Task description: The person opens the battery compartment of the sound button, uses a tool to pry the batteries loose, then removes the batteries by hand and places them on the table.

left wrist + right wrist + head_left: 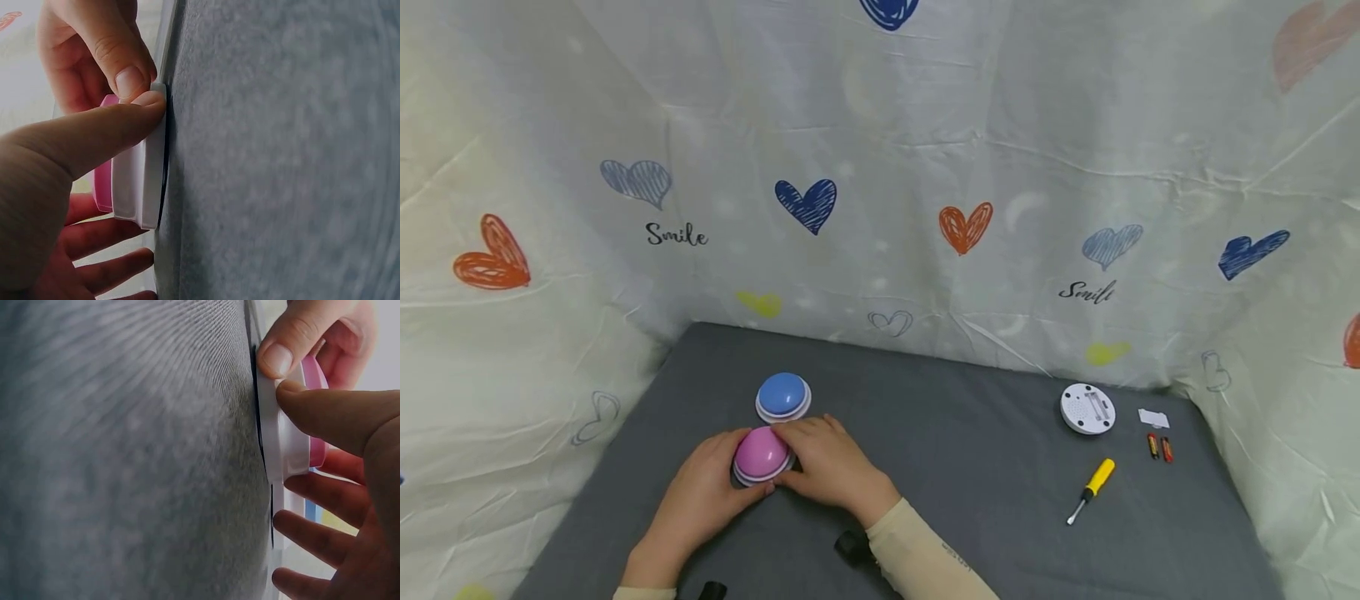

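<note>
A pink domed push button (761,452) on a round white base sits on the grey cloth, with a hand at each side. My left hand (703,487) holds the base from the left, its thumb along the near edge. From the right, my right hand (831,467) grips the same base between thumb and fingers. Both thumb tips nearly meet on the white rim (153,169) in the left wrist view. In the right wrist view the base (294,440) stands flat on the cloth. Just behind is a blue domed button (782,393), close to the right fingers.
At the right lie an upturned white button base (1087,408) with its battery slot showing, a small white cover (1153,418), two batteries (1160,447) and a yellow-black screwdriver (1091,491). A patterned curtain (880,150) hangs behind the grey table (955,467).
</note>
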{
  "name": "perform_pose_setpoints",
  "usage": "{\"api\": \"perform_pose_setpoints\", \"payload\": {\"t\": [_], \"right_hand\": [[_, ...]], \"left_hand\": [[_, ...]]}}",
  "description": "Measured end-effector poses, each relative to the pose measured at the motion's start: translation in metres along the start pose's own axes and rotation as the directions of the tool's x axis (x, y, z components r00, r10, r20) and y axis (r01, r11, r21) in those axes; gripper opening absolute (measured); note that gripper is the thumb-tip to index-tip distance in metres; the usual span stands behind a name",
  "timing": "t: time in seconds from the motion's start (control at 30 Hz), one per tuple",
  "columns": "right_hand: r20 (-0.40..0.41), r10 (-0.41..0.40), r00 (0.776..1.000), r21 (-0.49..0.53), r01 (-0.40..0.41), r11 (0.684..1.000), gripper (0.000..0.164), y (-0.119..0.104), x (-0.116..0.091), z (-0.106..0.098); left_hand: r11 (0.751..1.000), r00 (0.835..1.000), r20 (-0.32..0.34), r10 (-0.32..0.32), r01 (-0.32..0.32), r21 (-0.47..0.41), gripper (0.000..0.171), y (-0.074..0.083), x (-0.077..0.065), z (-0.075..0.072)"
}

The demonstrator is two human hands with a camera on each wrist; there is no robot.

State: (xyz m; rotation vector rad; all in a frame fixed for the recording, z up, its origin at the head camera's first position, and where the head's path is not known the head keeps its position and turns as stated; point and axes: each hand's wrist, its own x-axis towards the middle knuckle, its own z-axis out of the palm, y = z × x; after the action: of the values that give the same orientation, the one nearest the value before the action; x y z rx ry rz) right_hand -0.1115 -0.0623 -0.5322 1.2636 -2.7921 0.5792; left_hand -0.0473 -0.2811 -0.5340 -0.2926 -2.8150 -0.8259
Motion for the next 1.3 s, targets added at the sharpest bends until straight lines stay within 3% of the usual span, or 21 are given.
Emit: {"api": "perform_pose_setpoints", "payload": {"t": [0.33,0.93,1.3], "right_hand": [[0.011,0.03,0.999,0.028,-0.03,0.999,0.072,0.01,-0.014,-0.006],[-0.015,0.112,0.994,0.085,-0.11,0.99,0.068,0.032,-0.048,-0.02],[-0.018,0.165,0.986,0.109,-0.162,0.981,0.07,0.054,-0.073,-0.032]], "left_hand": [[1.0,1.0,0.023,0.02,-0.021,0.016,0.082,0.015,0.006,0.006],[0.993,0.993,0.004,0.12,-0.12,-0.004,0.078,0.042,0.023,0.031],[0.99,0.989,0.021,0.143,-0.143,-0.022,0.076,0.065,0.034,0.056]]}}
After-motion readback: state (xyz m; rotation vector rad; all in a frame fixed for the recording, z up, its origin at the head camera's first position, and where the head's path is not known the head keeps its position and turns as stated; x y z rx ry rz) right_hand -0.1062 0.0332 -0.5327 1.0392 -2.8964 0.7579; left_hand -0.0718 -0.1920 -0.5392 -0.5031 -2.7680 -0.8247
